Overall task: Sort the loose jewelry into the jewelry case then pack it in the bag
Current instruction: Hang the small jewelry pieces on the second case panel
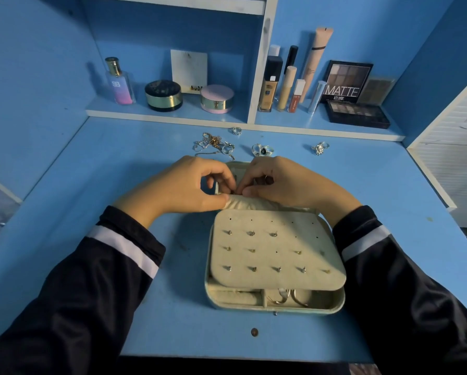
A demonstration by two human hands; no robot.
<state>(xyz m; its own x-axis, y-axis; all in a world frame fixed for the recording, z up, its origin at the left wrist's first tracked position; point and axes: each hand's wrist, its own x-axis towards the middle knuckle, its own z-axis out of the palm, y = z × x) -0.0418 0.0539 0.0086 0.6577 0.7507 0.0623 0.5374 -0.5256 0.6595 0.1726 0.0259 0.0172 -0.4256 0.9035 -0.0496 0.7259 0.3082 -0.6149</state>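
The cream jewelry case (332, 307) lies open on the blue desk. Its earring panel (302, 234) carries several studs, and hoops lie in a front compartment (286, 296). My left hand (183, 185) and my right hand (289, 182) meet over the far half of the case. Both have curled fingers that pinch the rim of the gathered cream pocket (251, 203). A small dark ring shows among my right fingers; whether it is held or worn I cannot tell. Behind my hands lie loose pieces: a tangle of chains (213, 144), a ring (236, 130), two rings (262, 150) and a flower ring (320, 148).
A low shelf (172, 117) at the back holds perfume, compacts, tubes and eyeshadow palettes (358, 115). A tiny stud (275, 313) and a brown round spot (254, 332) sit on the desk in front of the case. No bag is in view.
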